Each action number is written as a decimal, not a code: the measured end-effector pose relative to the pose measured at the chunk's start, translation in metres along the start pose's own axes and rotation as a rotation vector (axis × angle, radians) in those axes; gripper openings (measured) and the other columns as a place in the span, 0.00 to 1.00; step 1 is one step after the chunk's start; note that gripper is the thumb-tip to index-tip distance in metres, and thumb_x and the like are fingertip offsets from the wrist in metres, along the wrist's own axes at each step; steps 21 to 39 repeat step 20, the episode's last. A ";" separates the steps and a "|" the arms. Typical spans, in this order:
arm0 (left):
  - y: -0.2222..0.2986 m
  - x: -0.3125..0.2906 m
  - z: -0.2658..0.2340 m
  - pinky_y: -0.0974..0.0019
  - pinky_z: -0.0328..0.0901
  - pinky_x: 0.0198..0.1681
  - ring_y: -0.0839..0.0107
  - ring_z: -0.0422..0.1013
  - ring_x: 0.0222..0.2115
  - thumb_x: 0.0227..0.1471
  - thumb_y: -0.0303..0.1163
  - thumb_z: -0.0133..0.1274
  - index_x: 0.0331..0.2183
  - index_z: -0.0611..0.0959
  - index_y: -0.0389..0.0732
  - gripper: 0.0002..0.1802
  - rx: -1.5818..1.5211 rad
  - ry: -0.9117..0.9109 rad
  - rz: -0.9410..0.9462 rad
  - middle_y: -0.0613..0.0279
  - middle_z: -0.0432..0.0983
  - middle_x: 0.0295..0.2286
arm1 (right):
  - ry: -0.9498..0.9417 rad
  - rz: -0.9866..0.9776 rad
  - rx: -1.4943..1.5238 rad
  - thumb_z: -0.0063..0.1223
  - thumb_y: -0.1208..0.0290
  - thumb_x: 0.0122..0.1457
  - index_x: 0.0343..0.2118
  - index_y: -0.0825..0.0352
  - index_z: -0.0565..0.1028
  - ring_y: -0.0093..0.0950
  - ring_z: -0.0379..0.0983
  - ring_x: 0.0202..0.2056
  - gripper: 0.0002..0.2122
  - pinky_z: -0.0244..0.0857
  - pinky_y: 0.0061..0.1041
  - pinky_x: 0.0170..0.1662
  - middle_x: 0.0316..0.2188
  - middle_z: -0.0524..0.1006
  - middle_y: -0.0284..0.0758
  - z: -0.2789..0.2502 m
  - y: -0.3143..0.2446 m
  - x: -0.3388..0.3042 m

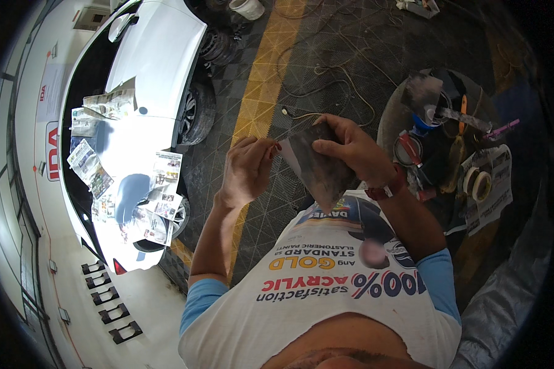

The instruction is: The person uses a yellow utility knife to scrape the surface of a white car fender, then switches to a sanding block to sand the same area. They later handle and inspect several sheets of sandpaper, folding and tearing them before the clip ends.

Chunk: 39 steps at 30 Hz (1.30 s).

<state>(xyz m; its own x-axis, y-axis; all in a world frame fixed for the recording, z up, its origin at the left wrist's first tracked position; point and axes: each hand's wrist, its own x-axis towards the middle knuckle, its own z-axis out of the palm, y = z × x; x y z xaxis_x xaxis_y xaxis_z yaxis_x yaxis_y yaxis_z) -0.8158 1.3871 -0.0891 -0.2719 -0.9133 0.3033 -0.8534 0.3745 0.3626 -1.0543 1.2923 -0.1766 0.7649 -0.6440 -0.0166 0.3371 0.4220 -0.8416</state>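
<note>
In my right hand [351,150] is a thin, flat, dark grey sheet [323,169] with a paler strip along its left side. The thumb lies on top and the fingers curl behind it; one corner points down toward my shirt. I cannot make out whether it is sandpaper or a stiff plate. My left hand [247,169] is closed in a pinch by the sheet's upper left corner. A small red bit [277,147] shows at its fingertips, too small to name. Both hands are held in the air above the floor.
A white car [157,46] stands at left, partly covered with newspaper [166,184]. At right, a round stand [388,120] bears a blue container [421,123], an orange-handled brush [461,117], a red-handled tool [410,147] and tape rolls [481,186]. A cable [351,80] lies across the tiled floor.
</note>
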 end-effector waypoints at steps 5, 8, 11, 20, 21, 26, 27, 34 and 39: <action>-0.004 -0.005 0.013 0.59 0.71 0.35 0.63 0.78 0.28 0.59 0.16 0.54 0.37 0.82 0.35 0.05 -0.152 -0.055 -0.060 0.57 0.81 0.26 | 0.020 -0.057 0.020 0.64 0.69 0.67 0.50 0.68 0.75 0.17 0.78 0.41 0.14 0.75 0.21 0.46 0.40 0.81 0.31 -0.007 0.001 -0.008; -0.004 -0.007 0.020 0.59 0.71 0.35 0.64 0.79 0.30 0.60 0.16 0.52 0.37 0.82 0.34 0.06 -0.219 -0.039 -0.172 0.57 0.81 0.27 | 0.073 -0.074 0.003 0.63 0.69 0.67 0.50 0.69 0.76 0.19 0.79 0.41 0.14 0.75 0.23 0.46 0.41 0.82 0.34 -0.011 0.001 -0.012; -0.011 -0.010 0.025 0.63 0.70 0.37 0.67 0.78 0.32 0.65 0.18 0.52 0.40 0.83 0.32 0.06 -0.275 -0.015 -0.222 0.53 0.81 0.32 | 0.122 -0.078 -0.155 0.63 0.69 0.67 0.50 0.71 0.77 0.21 0.80 0.41 0.14 0.76 0.24 0.46 0.41 0.82 0.36 -0.012 -0.007 -0.017; -0.008 0.005 0.014 0.59 0.72 0.40 0.55 0.81 0.36 0.69 0.24 0.51 0.41 0.85 0.33 0.09 -0.112 -0.152 -0.179 0.51 0.85 0.37 | 0.102 -0.038 -0.191 0.62 0.71 0.68 0.50 0.67 0.75 0.14 0.76 0.41 0.12 0.74 0.19 0.47 0.41 0.80 0.29 -0.013 -0.011 -0.017; -0.008 0.005 0.014 0.59 0.72 0.40 0.55 0.81 0.36 0.69 0.24 0.51 0.41 0.85 0.33 0.09 -0.112 -0.152 -0.179 0.51 0.85 0.37 | 0.102 -0.038 -0.191 0.62 0.71 0.68 0.50 0.67 0.75 0.14 0.76 0.41 0.12 0.74 0.19 0.47 0.41 0.80 0.29 -0.013 -0.011 -0.017; -0.008 0.005 0.014 0.59 0.72 0.40 0.55 0.81 0.36 0.69 0.24 0.51 0.41 0.85 0.33 0.09 -0.112 -0.152 -0.179 0.51 0.85 0.37 | 0.102 -0.038 -0.191 0.62 0.71 0.68 0.50 0.67 0.75 0.14 0.76 0.41 0.12 0.74 0.19 0.47 0.41 0.80 0.29 -0.013 -0.011 -0.017; -0.008 0.005 0.014 0.59 0.72 0.40 0.55 0.81 0.36 0.69 0.24 0.51 0.41 0.85 0.33 0.09 -0.112 -0.152 -0.179 0.51 0.85 0.37 | 0.102 -0.038 -0.191 0.62 0.71 0.68 0.50 0.67 0.75 0.14 0.76 0.41 0.12 0.74 0.19 0.47 0.41 0.80 0.29 -0.013 -0.011 -0.017; -0.008 0.005 0.014 0.59 0.72 0.40 0.55 0.81 0.36 0.69 0.24 0.51 0.41 0.85 0.33 0.09 -0.112 -0.152 -0.179 0.51 0.85 0.37 | 0.102 -0.038 -0.191 0.62 0.71 0.68 0.50 0.67 0.75 0.14 0.76 0.41 0.12 0.74 0.19 0.47 0.41 0.80 0.29 -0.013 -0.011 -0.017; -0.008 0.005 0.014 0.59 0.72 0.40 0.55 0.81 0.36 0.69 0.24 0.51 0.41 0.85 0.33 0.09 -0.112 -0.152 -0.179 0.51 0.85 0.37 | 0.102 -0.038 -0.191 0.62 0.71 0.68 0.50 0.67 0.75 0.14 0.76 0.41 0.12 0.74 0.19 0.47 0.41 0.80 0.29 -0.013 -0.011 -0.017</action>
